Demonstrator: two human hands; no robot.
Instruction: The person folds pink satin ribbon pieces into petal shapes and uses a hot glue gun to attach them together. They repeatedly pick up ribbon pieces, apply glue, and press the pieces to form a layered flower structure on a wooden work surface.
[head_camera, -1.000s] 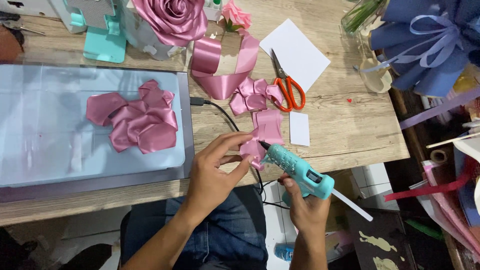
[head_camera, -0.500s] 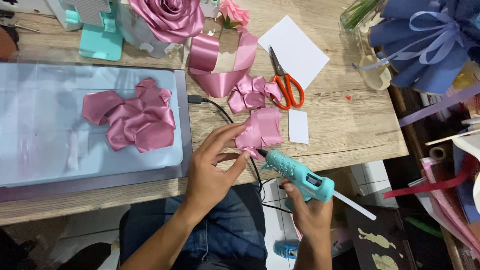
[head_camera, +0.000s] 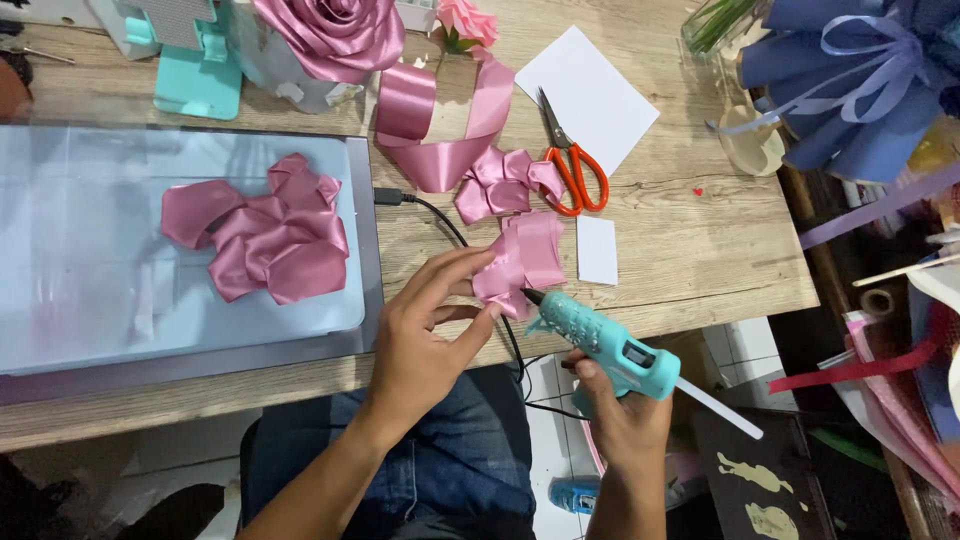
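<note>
My left hand (head_camera: 425, 340) pinches a folded pink ribbon piece (head_camera: 525, 260) while my right hand (head_camera: 620, 420) grips the glue gun (head_camera: 605, 345), nozzle touching that ribbon.

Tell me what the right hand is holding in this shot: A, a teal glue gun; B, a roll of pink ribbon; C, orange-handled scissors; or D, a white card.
A: the right hand grips a teal glue gun, its nozzle against the folded pink ribbon piece pinched by the left hand, while the scissors lie untouched on the table.
</note>
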